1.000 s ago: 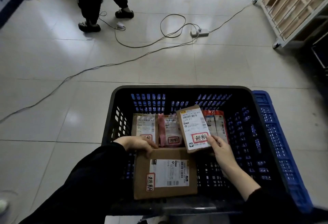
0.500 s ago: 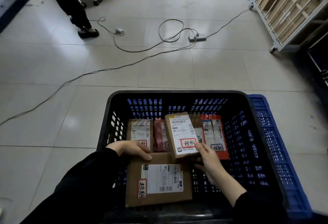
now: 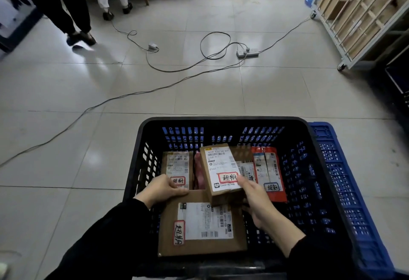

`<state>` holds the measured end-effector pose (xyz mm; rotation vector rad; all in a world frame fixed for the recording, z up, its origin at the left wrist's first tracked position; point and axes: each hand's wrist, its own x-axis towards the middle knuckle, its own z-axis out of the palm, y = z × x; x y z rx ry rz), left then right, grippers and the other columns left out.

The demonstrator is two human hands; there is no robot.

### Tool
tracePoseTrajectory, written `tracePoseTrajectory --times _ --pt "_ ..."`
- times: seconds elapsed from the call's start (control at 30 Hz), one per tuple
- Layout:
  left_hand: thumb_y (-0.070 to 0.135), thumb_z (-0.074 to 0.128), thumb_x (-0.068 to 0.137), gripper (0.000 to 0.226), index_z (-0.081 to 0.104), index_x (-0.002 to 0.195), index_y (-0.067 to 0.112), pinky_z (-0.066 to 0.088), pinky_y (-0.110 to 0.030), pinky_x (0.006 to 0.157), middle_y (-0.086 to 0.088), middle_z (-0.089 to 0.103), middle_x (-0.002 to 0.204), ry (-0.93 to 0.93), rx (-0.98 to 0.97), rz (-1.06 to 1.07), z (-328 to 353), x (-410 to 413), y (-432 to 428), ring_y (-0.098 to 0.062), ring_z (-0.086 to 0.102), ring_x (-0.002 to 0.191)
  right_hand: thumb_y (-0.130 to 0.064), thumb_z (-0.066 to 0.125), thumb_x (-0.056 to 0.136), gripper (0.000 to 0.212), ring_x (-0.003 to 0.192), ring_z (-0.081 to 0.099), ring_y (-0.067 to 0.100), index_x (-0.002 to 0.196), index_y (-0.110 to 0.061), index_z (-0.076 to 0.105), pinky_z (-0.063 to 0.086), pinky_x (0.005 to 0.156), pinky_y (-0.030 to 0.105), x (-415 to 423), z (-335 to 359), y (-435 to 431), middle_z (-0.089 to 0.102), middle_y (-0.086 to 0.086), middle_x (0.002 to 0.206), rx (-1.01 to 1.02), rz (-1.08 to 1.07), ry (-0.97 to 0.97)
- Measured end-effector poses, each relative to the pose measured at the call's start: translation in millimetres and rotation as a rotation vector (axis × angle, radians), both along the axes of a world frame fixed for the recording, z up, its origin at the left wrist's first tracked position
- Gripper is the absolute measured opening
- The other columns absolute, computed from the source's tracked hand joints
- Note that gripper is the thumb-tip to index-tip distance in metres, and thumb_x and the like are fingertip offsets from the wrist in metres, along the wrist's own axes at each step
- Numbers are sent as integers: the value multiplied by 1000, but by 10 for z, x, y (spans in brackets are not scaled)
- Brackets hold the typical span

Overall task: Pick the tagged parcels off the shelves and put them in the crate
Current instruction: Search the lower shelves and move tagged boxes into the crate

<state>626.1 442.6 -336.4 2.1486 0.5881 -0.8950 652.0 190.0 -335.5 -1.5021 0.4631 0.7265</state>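
Note:
A black plastic crate [image 3: 223,122] stands on the floor right below me, with several tagged parcels inside. My right hand [image 3: 254,200] holds a small brown box [image 3: 219,169] with a white label and a red-framed tag, tilted low over the other parcels. My left hand [image 3: 162,187] grips the far left corner of a large flat cardboard box [image 3: 203,226] lying at the crate's near side. Behind them lie another small brown box [image 3: 177,169], a pink packet [image 3: 199,173] and a red packet [image 3: 269,172].
A blue crate [image 3: 340,180] sits against the black crate's right side. Cables and a power strip [image 3: 247,52] lie across the tiled floor ahead. A wheeled shelf rack [image 3: 358,13] stands at the right. Two people's legs [image 3: 73,7] are at the far left.
The small brown box in my right hand has come down and leftward into the crate, over the large box's far edge. The people at the back have stepped to the left.

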Motion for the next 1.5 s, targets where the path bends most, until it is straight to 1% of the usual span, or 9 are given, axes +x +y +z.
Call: tracePoseTrajectory --times 0.07,0.17,0.33,0.57,0.77,0.97,1.17,1.33,1.5 --pt "45 71 78 28 71 70 19 47 -15 56 4 70 77 -16 3 23 -11 -7 19 -5 63 69 -36 50 93 23 85 67 10 96 -19 66 47 60 19 -39 -6 20 74 -4 90 -2 5 -21" --pt "40 71 80 23 72 82 17 53 -22 72 -1 72 92 3 -28 59 -137 -83 28 -11 67 83 -35 51 93 21 87 66 9 94 -20 65 48 62 20 -86 -69 28 73 -4 92 -11 2 -38" --pt "21 70 82 39 64 119 12 45 -23 90 -7 62 124 -40 92 83 -431 -246 -111 -19 58 112 -32 52 93 27 100 63 20 109 -11 60 52 89 40 -237 -387 127 68 6 106 -30 26 38" --pt "16 59 86 45 55 130 16 48 -29 95 -9 58 131 -118 134 118 -535 -329 -161 -22 57 116 -32 50 94 23 100 62 16 108 -15 57 51 78 34 -147 -514 167 67 3 107 -48 118 72" --pt "15 57 92 48 45 138 7 36 -31 109 -9 50 141 -331 85 134 -347 -147 -357 -21 44 133 -31 51 93 21 95 67 12 107 -19 61 51 70 25 14 -336 -421 73 -3 99 -56 184 57" --pt "22 57 93 50 44 139 6 38 -25 99 -10 52 140 -374 -16 135 -201 44 -683 -17 48 127 -28 50 93 18 89 70 9 106 -21 61 53 65 20 134 -182 -773 75 -4 96 -55 166 12" --pt "24 53 95 43 50 134 5 48 -10 58 1 67 108 -245 -383 410 -150 215 -996 -1 66 85 -25 51 93 23 100 65 18 113 -14 56 55 80 32 223 -325 -387 68 6 108 -8 77 -3" --pt "15 53 95 48 41 140 4 55 -41 90 -14 64 121 -256 -414 521 -221 319 -874 -23 65 103 -28 52 93 31 103 64 21 119 -11 56 52 93 43 357 -443 74 66 7 112 -55 84 -27" --pt "6 55 92 53 40 142 8 54 -26 80 -15 61 127 -314 -248 455 -417 411 -686 -24 62 107 -28 52 94 35 82 58 1 126 -13 54 47 63 11 470 -613 311 63 -5 104 -192 174 -83"
